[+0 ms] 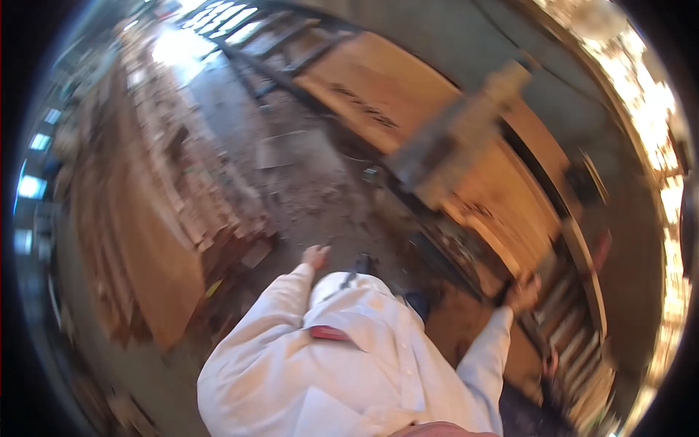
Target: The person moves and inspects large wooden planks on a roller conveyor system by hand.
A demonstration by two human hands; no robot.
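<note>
My left hand (315, 255) hangs in front of my body over the floor, holding nothing that I can see; its fingers look loosely stretched out. Out to the right, my right hand (523, 293) is at the near end of a long, orange-brown wooden board (502, 207) with dark markings. Its fingers look bent, but blur hides whether they grip the board or only touch its end. A blurred, greyish wooden beam (455, 138) crosses above the board. The board lies along a dark metal frame (437, 255).
Long planks (138, 218) are stacked on the left. Debris covers the floor (313, 189) between the stack and the frame. Another person's hand (550, 362) shows at the lower right, beside a slatted rack (571, 335). Bright light enters along the right side.
</note>
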